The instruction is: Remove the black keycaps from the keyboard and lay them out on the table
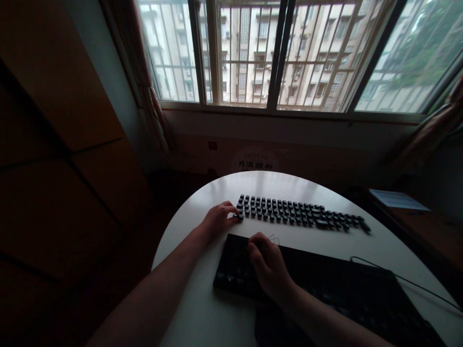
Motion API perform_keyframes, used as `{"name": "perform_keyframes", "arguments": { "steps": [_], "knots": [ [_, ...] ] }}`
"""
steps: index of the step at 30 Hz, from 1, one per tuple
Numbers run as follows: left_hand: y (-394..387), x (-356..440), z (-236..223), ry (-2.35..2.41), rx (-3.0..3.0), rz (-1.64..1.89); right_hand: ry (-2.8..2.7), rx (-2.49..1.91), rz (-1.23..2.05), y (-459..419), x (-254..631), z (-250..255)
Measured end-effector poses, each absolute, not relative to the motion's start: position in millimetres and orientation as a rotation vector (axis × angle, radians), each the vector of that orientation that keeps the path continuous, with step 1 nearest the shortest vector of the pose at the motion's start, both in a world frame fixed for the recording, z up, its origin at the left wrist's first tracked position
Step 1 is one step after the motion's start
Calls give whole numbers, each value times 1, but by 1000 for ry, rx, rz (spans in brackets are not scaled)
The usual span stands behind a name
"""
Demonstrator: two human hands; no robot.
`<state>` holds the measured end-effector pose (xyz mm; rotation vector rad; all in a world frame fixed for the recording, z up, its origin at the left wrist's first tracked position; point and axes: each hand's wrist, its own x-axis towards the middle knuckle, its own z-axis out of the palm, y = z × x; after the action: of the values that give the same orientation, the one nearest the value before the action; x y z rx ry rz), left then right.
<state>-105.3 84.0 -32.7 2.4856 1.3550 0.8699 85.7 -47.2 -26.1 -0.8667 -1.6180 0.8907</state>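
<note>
Hands apart: the left hand (220, 217) pinches a key cap (238, 217) at the end of the key rows (296, 211) running rightward from it; the right hand (266, 262) grips a thin wire tool (276, 239) over the keyboard (333, 279). The cap should handle light, stiff and slippery, best held by opposite sides. Bare counter (262, 180) lies beyond both hands, ending in a rounded edge.

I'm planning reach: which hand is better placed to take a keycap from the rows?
Likely the left hand: its fingers are at the leftmost keycaps, while the right hand seems to hold thin wire over the keyboard.
</note>
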Motion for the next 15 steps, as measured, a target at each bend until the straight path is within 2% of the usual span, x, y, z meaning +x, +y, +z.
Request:
{"name": "perform_keyframes", "arguments": {
  "steps": [6, 12, 15],
  "knots": [
    [85, -107, -26, 1340, 2487, 854, -1590, -847, 922, -48, 86, -27],
    [70, -102, -3, 1295, 2376, 1158, -1508, -879, 951, -46, 85, -34],
    [59, -86, -3, 1212, 2420, 1082, -1509, -891, 938, -45, 86, -36]
  ]
}}
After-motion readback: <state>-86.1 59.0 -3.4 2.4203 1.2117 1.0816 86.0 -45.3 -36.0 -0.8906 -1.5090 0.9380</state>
